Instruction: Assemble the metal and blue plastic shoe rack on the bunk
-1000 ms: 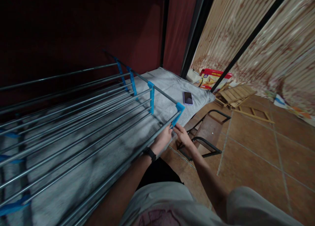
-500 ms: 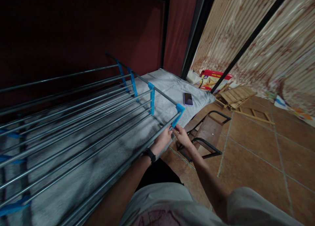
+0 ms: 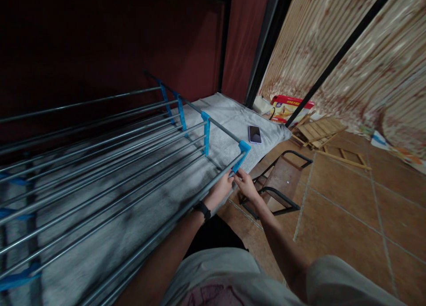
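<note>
A rack of grey metal tubes [image 3: 126, 153] with blue plastic brackets lies across a grey cloth-covered surface [image 3: 226, 110]. At its near right corner is a blue bracket [image 3: 242, 156]. My left hand [image 3: 220, 189], with a dark watch on its wrist, reaches under the front tube and is closed on a lower tube end by that bracket. Against the bracket's lower end, the fingertips of my right hand [image 3: 245, 184] are pinched together. Both hands nearly touch, and the tube partly hides the left fingers.
A phone [image 3: 254, 134] lies on the cloth beyond the rack. Right of my hands stands a low stool [image 3: 282, 179] with black metal loops. Wooden slatted pieces [image 3: 321, 130] and a red and yellow box [image 3: 289, 108] are on the tiled floor farther back.
Both hands stay at the same corner of the rack, with only a very slight shift of the fingers. The view has moved a little; nothing else visibly differs.
</note>
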`<move>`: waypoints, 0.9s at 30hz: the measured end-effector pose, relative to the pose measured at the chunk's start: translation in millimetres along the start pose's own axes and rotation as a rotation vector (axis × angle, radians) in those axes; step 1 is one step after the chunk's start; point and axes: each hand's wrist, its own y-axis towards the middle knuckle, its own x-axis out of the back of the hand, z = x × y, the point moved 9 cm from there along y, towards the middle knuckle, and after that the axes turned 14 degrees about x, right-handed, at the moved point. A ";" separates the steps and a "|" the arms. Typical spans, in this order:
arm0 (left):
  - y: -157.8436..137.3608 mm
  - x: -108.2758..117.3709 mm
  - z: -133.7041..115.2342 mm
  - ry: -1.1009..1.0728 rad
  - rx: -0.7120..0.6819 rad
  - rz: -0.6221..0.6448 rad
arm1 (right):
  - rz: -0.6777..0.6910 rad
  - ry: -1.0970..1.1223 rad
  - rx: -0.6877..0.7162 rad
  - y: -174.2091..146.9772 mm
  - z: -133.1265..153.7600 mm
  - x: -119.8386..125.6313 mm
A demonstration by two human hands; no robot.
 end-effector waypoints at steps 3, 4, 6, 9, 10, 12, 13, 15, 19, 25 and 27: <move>0.9 -1.3 0.7 -0.001 0.010 0.008 | -0.004 -0.008 0.005 -0.2 1.0 0.3; 1.3 -1.3 1.2 -0.001 0.015 0.006 | -0.004 -0.010 0.007 -0.2 1.3 0.3; 1.9 -0.3 1.9 -0.004 0.018 -0.006 | -0.003 -0.010 0.010 -0.3 1.6 0.4; 2.5 -0.2 2.1 -0.024 0.011 0.001 | -0.002 -0.007 0.009 -0.7 1.2 0.0; 2.6 -0.5 2.1 -0.032 0.011 0.010 | -0.003 -0.009 0.007 -1.0 0.9 -0.1; 2.7 -0.8 2.0 -0.044 0.014 0.021 | -0.011 -0.014 0.003 -1.4 0.5 0.0; 2.6 -0.6 2.0 -0.045 0.019 0.021 | -0.015 -0.019 0.002 -1.6 0.6 0.1; 2.3 -0.2 2.0 -0.039 0.031 0.016 | -0.022 -0.033 0.003 -1.6 1.3 0.4; 1.8 -0.9 1.7 -0.041 0.040 0.020 | -0.023 -0.056 -0.003 -1.6 2.6 0.8; 3.7 -1.1 2.7 -0.066 0.023 0.012 | -0.033 -0.040 -0.010 -2.7 1.3 0.3; 4.9 -2.0 3.0 -0.068 0.018 0.018 | -0.039 -0.033 -0.017 -3.2 -0.4 0.1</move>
